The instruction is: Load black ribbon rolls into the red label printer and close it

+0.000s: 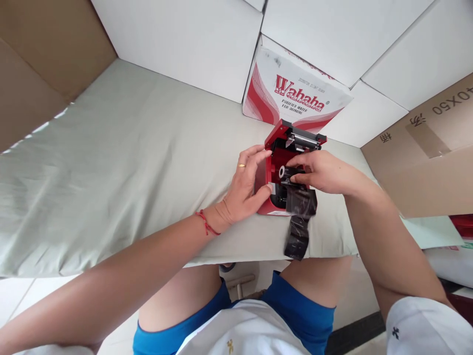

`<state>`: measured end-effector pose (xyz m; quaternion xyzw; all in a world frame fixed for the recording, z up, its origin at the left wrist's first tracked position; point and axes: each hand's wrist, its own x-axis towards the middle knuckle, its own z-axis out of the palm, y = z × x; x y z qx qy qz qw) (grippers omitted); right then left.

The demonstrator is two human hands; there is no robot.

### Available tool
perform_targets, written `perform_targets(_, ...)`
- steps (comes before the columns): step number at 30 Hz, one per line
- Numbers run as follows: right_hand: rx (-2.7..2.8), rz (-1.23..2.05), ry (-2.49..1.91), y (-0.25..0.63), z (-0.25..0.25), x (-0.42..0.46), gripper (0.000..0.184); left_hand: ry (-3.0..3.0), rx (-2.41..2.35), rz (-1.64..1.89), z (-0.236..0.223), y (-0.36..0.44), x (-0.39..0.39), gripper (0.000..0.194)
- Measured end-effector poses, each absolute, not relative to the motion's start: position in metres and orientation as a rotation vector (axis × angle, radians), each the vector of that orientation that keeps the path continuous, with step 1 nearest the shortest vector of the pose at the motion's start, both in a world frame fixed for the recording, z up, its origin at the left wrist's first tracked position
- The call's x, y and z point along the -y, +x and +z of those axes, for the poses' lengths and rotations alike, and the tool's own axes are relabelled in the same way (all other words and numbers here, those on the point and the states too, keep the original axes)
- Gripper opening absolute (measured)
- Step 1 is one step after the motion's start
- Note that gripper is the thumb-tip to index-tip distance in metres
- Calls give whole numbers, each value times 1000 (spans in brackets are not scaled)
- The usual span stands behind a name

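A red label printer (261,175) stands on the covered table, its lid (295,135) raised at the back. Against the printer's left side rests my left hand (246,187), fingers spread, with fingertips and thumb touching the rim. My right hand (320,171) reaches in from the right, its thumb and fingers closed on a black ribbon roll (290,173) with a pale core end. From this roll a crumpled length of black film (298,231) hangs over the printer's front towards the table edge. Part of the roll is hidden by my right fingers.
Behind the printer stands a white and red Wahaha water carton (295,93) against white boxes (185,44). Brown cardboard boxes flank the table at the left (51,59) and right (424,143). A pale green cloth (111,162) covers the table; its front edge lies just above my legs.
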<state>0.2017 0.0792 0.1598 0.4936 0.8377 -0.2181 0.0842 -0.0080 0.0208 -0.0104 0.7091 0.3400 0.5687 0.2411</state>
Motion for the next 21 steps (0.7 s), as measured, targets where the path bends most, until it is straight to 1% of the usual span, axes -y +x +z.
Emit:
perform_targets(2, -2474, -645, 1414, 195, 157, -86, 37, 2054, -847, 1608, -4, -6, -14, 63)
perform_targets(4, -2465, -633, 1378, 191, 156, -91, 36, 2154, -694, 1641, 0, -4, -9, 62)
perform_targets(6, -2469, -644, 1353, 190, 155, -94, 32, 2226, -580, 1650, 1, 0, -7, 70)
perform_targets(8, -2472, -685, 1341, 191, 152, -96, 30, 2279, -567, 1630, -2, 4, -6, 79)
perform_targets(9, -2475, -710, 1346, 192, 150, -96, 30, 2303, -592, 1618, -3, 6, -5, 80)
perform_targets(11, -2487, -759, 1379, 196, 146, -95, 36, 2361, -660, 1617, -5, 9, -4, 70)
perform_targets(13, -2499, -817, 1415, 202, 142, -92, 45, 2435, -703, 1655, -6, 10, -3, 52)
perform_targets(15, -2502, -895, 1441, 208, 139, -87, 60, 2512, -713, 1704, -5, 10, 0, 36)
perform_targets(17, -2500, -976, 1453, 213, 138, -82, 77, 2586, -714, 1740, -3, 9, 3, 26)
perform_targets(18, -2496, -1009, 1441, 215, 138, -81, 82, 2616, -715, 1753, -2, 9, 4, 23)
perform_targets(19, -2491, -1029, 1416, 216, 138, -81, 83, 2639, -713, 1765, -2, 10, 6, 21)
perform_targets(21, -2485, -1010, 1350, 217, 138, -83, 74, 2654, -708, 1777, -1, 11, 8, 20)
